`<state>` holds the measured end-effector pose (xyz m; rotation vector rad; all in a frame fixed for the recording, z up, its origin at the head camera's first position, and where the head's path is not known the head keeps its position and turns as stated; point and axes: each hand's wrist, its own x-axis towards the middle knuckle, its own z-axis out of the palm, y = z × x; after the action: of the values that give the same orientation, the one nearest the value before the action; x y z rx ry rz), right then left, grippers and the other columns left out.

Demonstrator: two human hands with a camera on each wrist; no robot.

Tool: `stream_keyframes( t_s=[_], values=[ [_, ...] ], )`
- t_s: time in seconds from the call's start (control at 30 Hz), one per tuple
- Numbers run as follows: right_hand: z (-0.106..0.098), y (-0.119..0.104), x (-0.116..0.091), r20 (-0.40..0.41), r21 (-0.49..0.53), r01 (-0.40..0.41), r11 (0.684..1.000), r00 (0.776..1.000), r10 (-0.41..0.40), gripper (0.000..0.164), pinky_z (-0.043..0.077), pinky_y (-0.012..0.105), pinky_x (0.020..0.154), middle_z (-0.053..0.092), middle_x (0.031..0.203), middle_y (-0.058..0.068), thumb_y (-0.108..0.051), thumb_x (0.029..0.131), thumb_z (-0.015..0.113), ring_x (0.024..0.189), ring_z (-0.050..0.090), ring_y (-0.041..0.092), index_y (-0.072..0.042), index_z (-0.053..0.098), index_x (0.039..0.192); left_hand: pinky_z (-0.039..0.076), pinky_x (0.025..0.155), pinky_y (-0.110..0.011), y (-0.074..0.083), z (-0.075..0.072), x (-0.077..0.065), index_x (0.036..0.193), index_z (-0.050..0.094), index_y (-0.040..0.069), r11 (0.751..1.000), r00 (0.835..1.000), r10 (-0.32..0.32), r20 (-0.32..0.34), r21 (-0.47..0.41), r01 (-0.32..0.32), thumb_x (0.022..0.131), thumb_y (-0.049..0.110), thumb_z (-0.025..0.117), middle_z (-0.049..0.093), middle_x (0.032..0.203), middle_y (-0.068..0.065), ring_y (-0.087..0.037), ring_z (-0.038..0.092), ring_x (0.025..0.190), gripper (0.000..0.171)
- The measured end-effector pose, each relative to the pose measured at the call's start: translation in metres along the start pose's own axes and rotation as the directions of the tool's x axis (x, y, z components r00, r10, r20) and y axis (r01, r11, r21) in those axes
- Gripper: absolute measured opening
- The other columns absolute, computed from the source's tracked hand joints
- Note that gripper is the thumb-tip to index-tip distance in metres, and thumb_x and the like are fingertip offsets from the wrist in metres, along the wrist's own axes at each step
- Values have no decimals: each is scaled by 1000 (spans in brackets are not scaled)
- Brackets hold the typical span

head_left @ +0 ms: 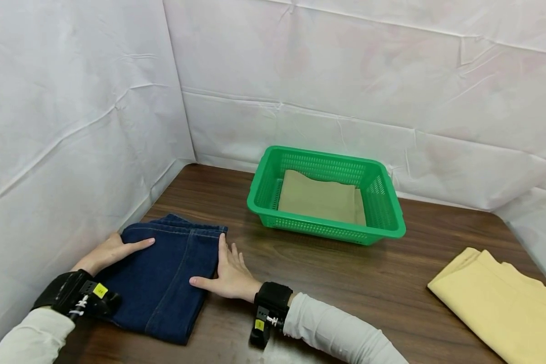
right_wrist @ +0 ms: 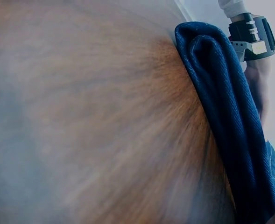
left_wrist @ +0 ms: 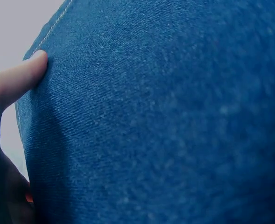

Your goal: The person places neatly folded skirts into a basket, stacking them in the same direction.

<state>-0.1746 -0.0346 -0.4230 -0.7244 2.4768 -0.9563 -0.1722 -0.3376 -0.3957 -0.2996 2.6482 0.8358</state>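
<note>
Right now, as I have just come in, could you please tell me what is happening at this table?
A person is handling a folded dark blue denim garment on a wooden table. The left hand is at its left edge, thumb on top; the right hand is along its right edge. Farther back, a green plastic basket holds folded khaki cloth. A folded yellow cloth lies at the right, untouched.

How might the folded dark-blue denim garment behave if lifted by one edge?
The garment would probably droop and may unfold: its layers appear simply folded over. Their stacked thickness suggests some heft; the textured weave probably won't slip.
</note>
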Motion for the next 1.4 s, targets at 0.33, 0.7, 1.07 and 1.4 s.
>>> stream_keyframes(
  t_s=[0.33,0.7,1.07,1.4],
  values=[
    [3,-1,1,-9,-38,-2,999,1000,2,106,9,47,111,7,151,10,-54,81,58,138,3,28,-14,-17,143,35,53,-25,12,4,-7,58,30,15,994,990,36,-137,107,-22,78,61,56,22,60,3,-16,41,55,57],
    [-6,3,-8,44,158,-14,987,999,8,104,22,45,108,-3,152,8,-37,85,62,137,13,29,-16,-22,142,41,66,-29,17,1,-7,67,41,1,999,998,-51,35,11,51,78,61,56,33,66,-5,-23,50,74,62],
    [-24,18,-28,31,237,-17,971,999,10,105,42,35,93,10,149,19,-32,84,64,124,40,29,-11,-21,142,39,90,-54,40,18,-11,123,11,-34,994,986,-99,135,-21,103,81,65,46,27,122,-48,-54,39,109,112],
    [-42,38,-61,24,282,-21,959,1000,15,104,37,43,98,1,150,21,-27,84,65,127,35,33,-9,-20,142,33,94,-58,67,46,-24,122,-1,-34,991,991,-30,132,-127,47,86,55,49,17,121,-51,-58,31,111,108]
  ],
)
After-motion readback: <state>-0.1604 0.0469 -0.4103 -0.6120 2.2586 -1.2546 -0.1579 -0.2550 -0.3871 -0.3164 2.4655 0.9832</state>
